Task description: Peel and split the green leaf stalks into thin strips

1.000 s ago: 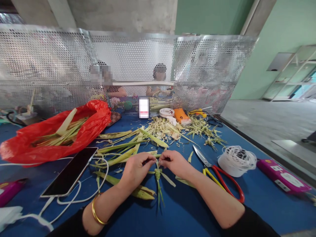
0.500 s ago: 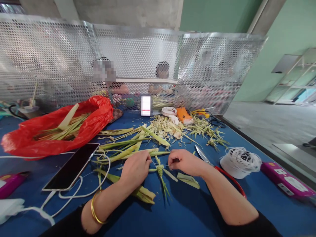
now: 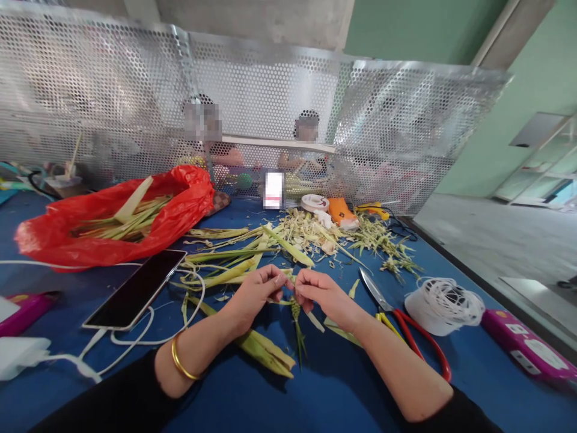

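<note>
The little woven leaf piece (image 3: 296, 310) is on the blue surface (image 3: 342, 385), right under the fingers, and its bumpy middle looks all done, but loose leaf ends poke out below and at the side, so the top and ends seem left to finish. The left hand (image 3: 258, 294) and the right hand (image 3: 322, 293) have their fingers pinched closed at its top, but I cannot tell what thin bit they hold. More long leaf strips (image 3: 229, 275) lie behind, not yet woven.
</note>
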A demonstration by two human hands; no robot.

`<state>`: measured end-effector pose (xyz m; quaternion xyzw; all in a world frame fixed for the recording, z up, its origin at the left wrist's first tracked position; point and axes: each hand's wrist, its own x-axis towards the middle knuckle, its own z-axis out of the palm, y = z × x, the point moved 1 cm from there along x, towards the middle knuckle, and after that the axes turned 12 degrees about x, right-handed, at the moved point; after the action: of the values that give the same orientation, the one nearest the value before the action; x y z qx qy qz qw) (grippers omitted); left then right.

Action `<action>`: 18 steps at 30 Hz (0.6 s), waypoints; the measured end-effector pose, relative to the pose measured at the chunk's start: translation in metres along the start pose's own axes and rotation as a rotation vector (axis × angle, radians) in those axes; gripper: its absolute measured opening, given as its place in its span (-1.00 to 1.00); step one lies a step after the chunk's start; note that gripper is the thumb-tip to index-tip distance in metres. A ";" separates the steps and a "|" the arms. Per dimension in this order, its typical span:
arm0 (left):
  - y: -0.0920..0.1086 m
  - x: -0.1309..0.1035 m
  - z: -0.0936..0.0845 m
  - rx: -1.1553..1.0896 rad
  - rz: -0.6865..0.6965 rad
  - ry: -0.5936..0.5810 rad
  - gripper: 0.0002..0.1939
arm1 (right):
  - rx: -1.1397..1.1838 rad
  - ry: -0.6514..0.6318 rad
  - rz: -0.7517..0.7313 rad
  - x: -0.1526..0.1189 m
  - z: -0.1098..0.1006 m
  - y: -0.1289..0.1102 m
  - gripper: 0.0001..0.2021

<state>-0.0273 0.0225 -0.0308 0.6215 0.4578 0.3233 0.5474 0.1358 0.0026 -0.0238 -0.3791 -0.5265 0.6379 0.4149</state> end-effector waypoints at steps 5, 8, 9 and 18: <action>-0.002 0.000 0.001 0.088 0.011 0.009 -0.73 | -0.067 0.018 -0.036 0.000 0.000 0.000 -0.85; -0.003 0.002 0.001 0.163 0.016 0.020 -0.78 | -0.081 0.039 -0.005 0.001 -0.001 0.002 -0.85; -0.003 0.002 0.001 0.177 0.007 0.028 -0.79 | -0.078 0.051 -0.001 0.001 -0.002 0.003 -0.85; 0.005 -0.001 -0.001 0.075 0.113 0.140 -0.80 | -0.168 -0.004 -0.048 0.004 0.005 0.013 -0.97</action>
<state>-0.0272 0.0222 -0.0258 0.6422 0.4709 0.3792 0.4712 0.1277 0.0030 -0.0361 -0.3989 -0.5879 0.5819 0.3957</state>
